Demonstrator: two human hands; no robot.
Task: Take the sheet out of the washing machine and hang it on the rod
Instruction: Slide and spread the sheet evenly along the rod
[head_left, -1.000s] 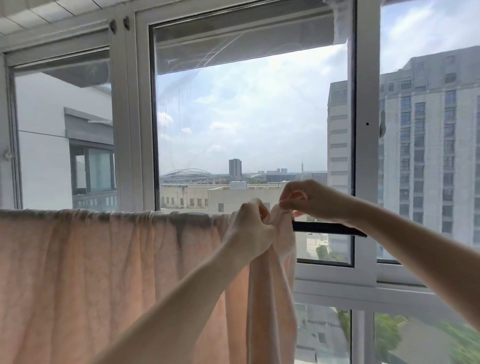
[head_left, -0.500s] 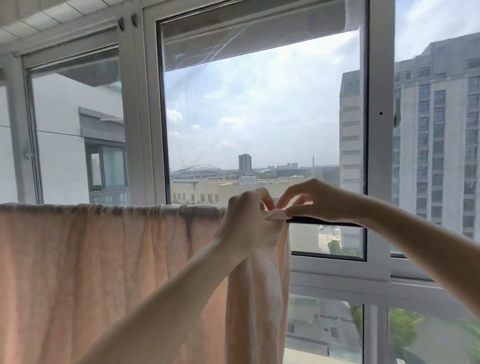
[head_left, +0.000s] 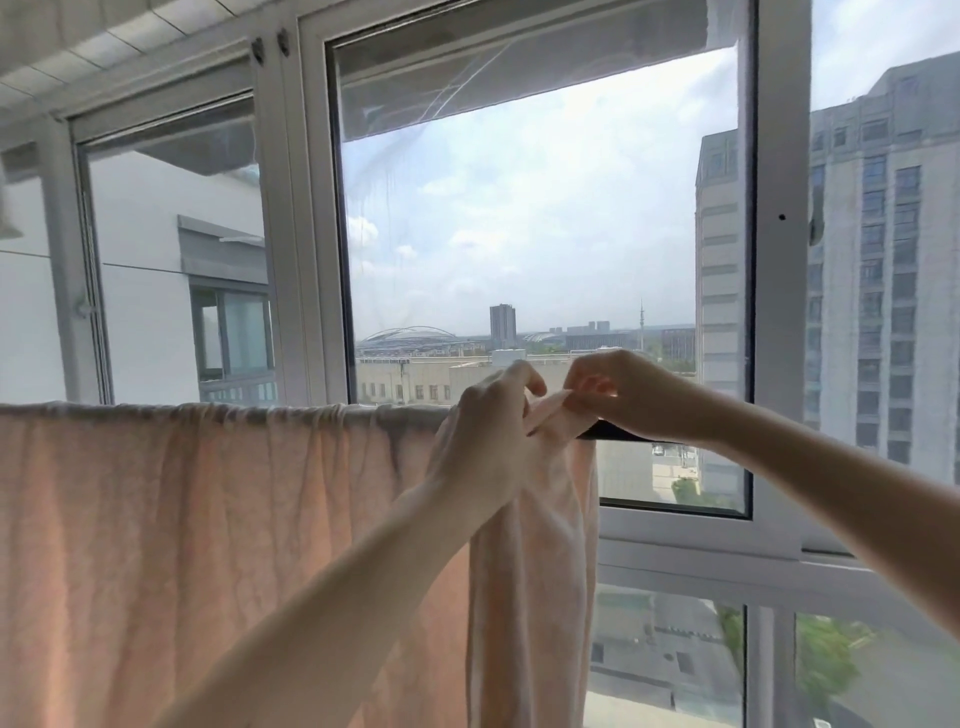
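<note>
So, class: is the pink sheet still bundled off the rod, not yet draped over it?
No: the pink sheet already hangs over the rod, both hands pinching its end.

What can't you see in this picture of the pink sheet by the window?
- The rod: in the head view the sheet covers all but a short dark end.
- Sheet's bottom: cut off by the frame's lower edge.
- Left hand fingertips: turned away from the camera.
- Right hand fingertips: blurred in backlight.
</note>
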